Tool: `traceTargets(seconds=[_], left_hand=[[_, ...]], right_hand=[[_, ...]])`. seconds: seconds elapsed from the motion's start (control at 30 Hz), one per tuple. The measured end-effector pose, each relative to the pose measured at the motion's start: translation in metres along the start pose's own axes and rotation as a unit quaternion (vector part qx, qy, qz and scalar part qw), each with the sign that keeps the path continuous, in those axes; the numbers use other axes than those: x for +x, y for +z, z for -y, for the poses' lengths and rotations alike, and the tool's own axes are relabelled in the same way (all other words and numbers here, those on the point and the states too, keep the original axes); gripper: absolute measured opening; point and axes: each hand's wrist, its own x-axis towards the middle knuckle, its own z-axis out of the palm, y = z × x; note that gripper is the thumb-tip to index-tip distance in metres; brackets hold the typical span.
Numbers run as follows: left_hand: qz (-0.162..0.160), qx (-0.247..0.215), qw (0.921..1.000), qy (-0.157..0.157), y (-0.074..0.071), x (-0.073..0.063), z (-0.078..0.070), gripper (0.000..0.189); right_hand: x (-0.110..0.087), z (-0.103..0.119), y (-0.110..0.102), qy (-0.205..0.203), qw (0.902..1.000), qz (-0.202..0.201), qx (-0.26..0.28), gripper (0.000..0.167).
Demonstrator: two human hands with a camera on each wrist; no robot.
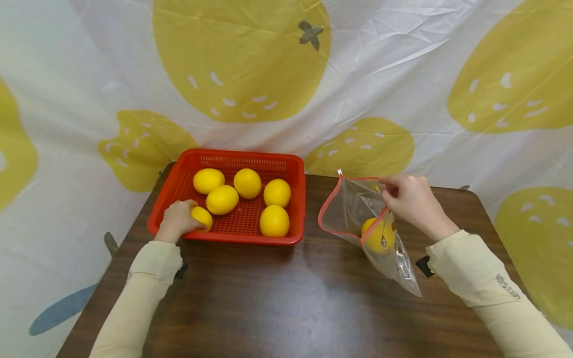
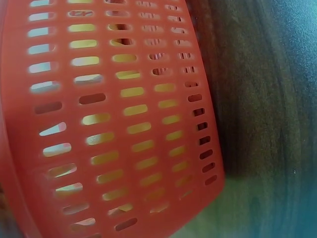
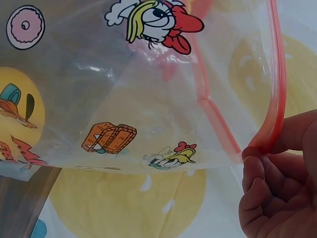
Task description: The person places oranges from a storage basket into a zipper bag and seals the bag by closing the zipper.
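Observation:
In the head view my left hand [image 1: 180,219] grips a yellow lemon [image 1: 202,218] at the near left corner of a red plastic basket [image 1: 241,237]. Several more lemons [image 1: 222,200] lie in that basket. My right hand [image 1: 414,201] pinches the pink-edged rim of a clear zip bag [image 1: 353,209], whose mouth gapes open toward the left. One lemon [image 1: 380,236] sits inside the bag. The right wrist view shows the right hand [image 3: 282,183] pinching the bag's pink zip corner; cartoon prints cover the film. The left wrist view shows the basket's slotted wall [image 2: 114,124], hiding the left hand.
Basket and bag are on a dark brown wooden table [image 1: 268,298]. Behind it hangs a white cloth [image 1: 376,74] printed with large yellow fruit. A white zip slider [image 1: 339,172] stands at the bag's far left corner.

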Motion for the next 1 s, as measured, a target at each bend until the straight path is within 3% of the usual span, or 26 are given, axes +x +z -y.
traceTargets(seconds=[0.5, 1.0], left_hand=[[0.017, -0.019, 0.9996, -0.016, 0.0012, 0.0015, -0.0003, 0.065], [-0.024, -0.043, 0.9987, -0.015, 0.0067, 0.0017, 0.0008, 0.065]], right_hand=[[-0.0002, 0.0003, -0.0001, -0.004, 0.9999, 0.011, 0.004, 0.022], [0.0018, 0.0008, -0.0017, 0.005, 0.9997, 0.025, 0.007, 0.022]])
